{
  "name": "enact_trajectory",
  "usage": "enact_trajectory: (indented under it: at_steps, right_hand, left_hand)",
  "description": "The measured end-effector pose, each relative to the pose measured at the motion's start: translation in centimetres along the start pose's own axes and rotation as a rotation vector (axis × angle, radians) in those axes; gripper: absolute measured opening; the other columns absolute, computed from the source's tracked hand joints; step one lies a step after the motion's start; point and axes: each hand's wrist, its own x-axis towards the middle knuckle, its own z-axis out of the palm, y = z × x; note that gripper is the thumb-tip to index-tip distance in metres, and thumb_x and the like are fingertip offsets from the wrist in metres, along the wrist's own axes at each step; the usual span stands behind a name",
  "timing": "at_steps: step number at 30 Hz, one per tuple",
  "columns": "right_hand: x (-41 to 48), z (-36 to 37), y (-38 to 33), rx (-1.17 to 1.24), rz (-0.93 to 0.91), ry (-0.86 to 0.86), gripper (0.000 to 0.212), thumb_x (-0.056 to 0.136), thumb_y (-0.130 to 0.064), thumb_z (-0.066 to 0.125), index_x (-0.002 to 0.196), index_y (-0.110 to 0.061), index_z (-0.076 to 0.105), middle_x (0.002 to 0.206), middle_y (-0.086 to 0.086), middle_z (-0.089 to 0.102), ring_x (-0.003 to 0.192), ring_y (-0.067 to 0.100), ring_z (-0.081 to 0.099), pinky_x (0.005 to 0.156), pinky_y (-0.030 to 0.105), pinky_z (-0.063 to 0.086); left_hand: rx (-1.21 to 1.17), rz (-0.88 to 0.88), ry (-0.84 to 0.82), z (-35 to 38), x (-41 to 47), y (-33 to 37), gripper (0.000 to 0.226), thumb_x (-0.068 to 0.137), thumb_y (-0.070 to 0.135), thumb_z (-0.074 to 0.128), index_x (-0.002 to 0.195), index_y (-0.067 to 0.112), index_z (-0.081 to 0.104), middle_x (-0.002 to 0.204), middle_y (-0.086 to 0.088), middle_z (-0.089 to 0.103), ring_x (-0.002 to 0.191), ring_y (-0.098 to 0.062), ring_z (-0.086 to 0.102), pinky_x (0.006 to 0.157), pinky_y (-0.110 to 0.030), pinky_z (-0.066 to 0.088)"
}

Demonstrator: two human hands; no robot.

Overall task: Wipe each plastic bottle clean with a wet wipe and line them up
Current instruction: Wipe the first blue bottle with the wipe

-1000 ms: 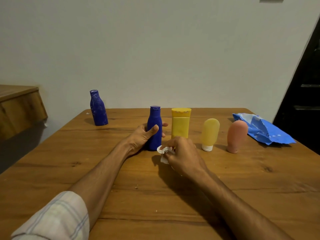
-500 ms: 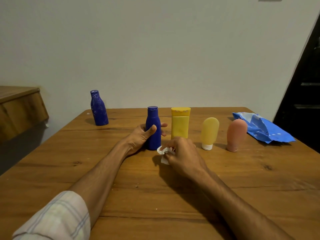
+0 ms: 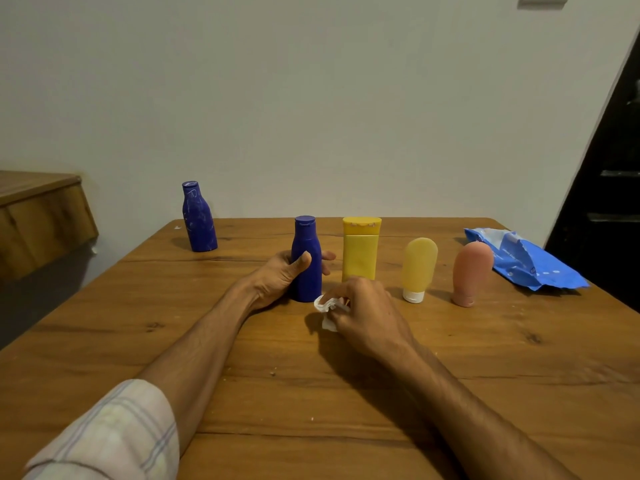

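1. The left hand's point(image 3: 280, 277) fingers point(image 3: 328, 255) wrap behind the blue bottle point(image 3: 306, 251) and the thumb point(image 3: 304, 258) presses its front. It is a closed grip round the lower body, probably to steady the bottle upright on the wood.

2. The right hand's point(image 3: 367, 313) fingers point(image 3: 349, 287) are curled in, pinching a crumpled white wet wipe point(image 3: 327, 306). The wipe sits low, just beside the bottle's base; I cannot tell whether it touches the plastic.

3. The blue bottle stands at the left end of a row. To its right, spaced apart, are a yellow bottle point(image 3: 360, 251), a pale yellow tube point(image 3: 419, 265) standing on its white cap, and a pink tube point(image 3: 471, 271), also cap-down. By this layout, the held bottle looks to be the one now being set into line.

4. A second blue bottle point(image 3: 198, 220) stands well apart at the far left corner. It shows pale scuffs or marks, so it is likely not yet wiped.

5. A blue wipe pack point(image 3: 526, 261) lies at the far right edge, its flap torn open, within reach of the right hand.

6. Everything rests on a wooden table point(image 3: 346, 393) with a few pale specks on the near boards. A checked sleeve point(image 3: 110, 434) covers the left upper arm.

7. Behind is a plain pale wall point(image 3: 311, 98), with a wooden ledge point(image 3: 38, 209) at the left and a dark doorway point(image 3: 609, 188) at the right.
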Motion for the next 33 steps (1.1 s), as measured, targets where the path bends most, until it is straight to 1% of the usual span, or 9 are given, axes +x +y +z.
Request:
enact_trajectory:
  at_steps: [4,12,15,17,20,23,27,30,33]
  right_hand:
    - [0.0,0.0,0.1,-0.001,-0.012,0.011,0.025,0.089,-0.022,0.062,0.113,-0.022,0.064,0.113,-0.003,0.063,0.095,0.005,0.057,0.083,0.026,0.053]
    - [0.1,0.3,0.4,-0.015,0.004,0.035,0.023,0.087,-0.024,0.064,0.11,-0.022,0.065,0.108,-0.005,0.063,0.091,0.006,0.058,0.08,0.027,0.054]
    - [0.0,0.3,0.3,-0.013,0.004,0.05,0.023,0.087,-0.025,0.064,0.11,-0.021,0.065,0.109,-0.005,0.063,0.09,0.005,0.057,0.079,0.025,0.054]
    - [-0.2,0.3,-0.1,0.009,-0.031,0.049,0.022,0.087,-0.022,0.064,0.109,-0.021,0.066,0.11,-0.006,0.064,0.086,0.001,0.055,0.077,0.021,0.052]
    - [-0.5,0.5,-1.4,0.079,-0.108,0.028,0.019,0.087,-0.017,0.064,0.105,-0.02,0.069,0.11,-0.007,0.066,0.08,-0.005,0.054,0.074,0.016,0.051]
    - [-0.5,1.6,-3.3,0.092,-0.166,0.006,0.019,0.087,-0.017,0.064,0.106,-0.02,0.069,0.11,-0.008,0.065,0.09,-0.002,0.055,0.086,0.024,0.053]
    - [1.1,3.2,-6.3,0.107,-0.269,-0.035,0.021,0.087,-0.016,0.064,0.108,-0.017,0.068,0.112,-0.008,0.065,0.087,-0.005,0.052,0.074,0.011,0.046]
    - [3.2,4.3,-8.2,0.213,-0.27,-0.028,0.017,0.088,-0.015,0.064,0.105,-0.015,0.069,0.106,-0.006,0.068,0.076,-0.008,0.055,0.073,0.013,0.051]
    - [5.5,5.7,-9.7,0.29,-0.225,-0.004,0.016,0.088,-0.016,0.063,0.103,-0.014,0.069,0.105,-0.003,0.069,0.077,-0.003,0.057,0.074,0.017,0.052]
  left_hand:
    - [-0.013,0.002,-0.006,0.0,0.0,0.1,0.083,0.045,0.09,0.064,0.108,0.037,0.072,0.124,-0.011,0.065,0.111,-0.025,0.063,0.096,-0.045,0.05]
    - [0.013,-0.028,0.016,-0.2,-0.6,0.2,0.101,0.042,0.094,0.06,0.124,0.035,0.065,0.12,-0.006,0.066,0.113,-0.024,0.062,0.095,-0.046,0.05]
    - [0.024,-0.034,0.059,-1.2,-1.1,0.2,0.11,0.044,0.094,0.06,0.124,0.018,0.061,0.102,-0.008,0.065,0.083,-0.025,0.056,0.078,-0.039,0.047]
    - [-0.004,-0.022,0.088,-2.4,-1.9,0.4,0.101,0.047,0.093,0.061,0.121,0.025,0.061,0.099,-0.002,0.066,0.068,-0.013,0.049,0.063,-0.029,0.044]
    - [-0.071,-0.023,0.132,-4.8,-3.8,0.5,0.087,0.055,0.085,0.065,0.125,0.034,0.063,0.115,-0.008,0.068,0.065,-0.008,0.048,0.06,-0.027,0.043]
    - [-0.124,-0.059,0.265,-7.3,-5.7,0.6,0.062,0.068,0.069,0.07,0.117,0.031,0.069,0.11,-0.009,0.067,0.063,-0.009,0.047,0.057,-0.026,0.041]
    - [-0.14,-0.093,0.487,-10.7,-7.9,1.2,0.052,0.068,0.045,0.081,0.109,0.014,0.07,0.096,-0.005,0.069,0.06,-0.008,0.046,0.056,-0.022,0.041]
    - [-0.115,-0.095,0.61,-12.6,-8.7,1.5,0.042,0.068,0.038,0.082,0.099,0.012,0.069,0.081,-0.001,0.068,0.057,-0.008,0.043,0.053,-0.02,0.041]
    - [-0.075,-0.116,0.764,-14.1,-8.2,1.0,0.03,0.071,0.031,0.082,0.091,0.013,0.067,0.082,-0.001,0.067,0.06,-0.01,0.046,0.057,-0.024,0.041]
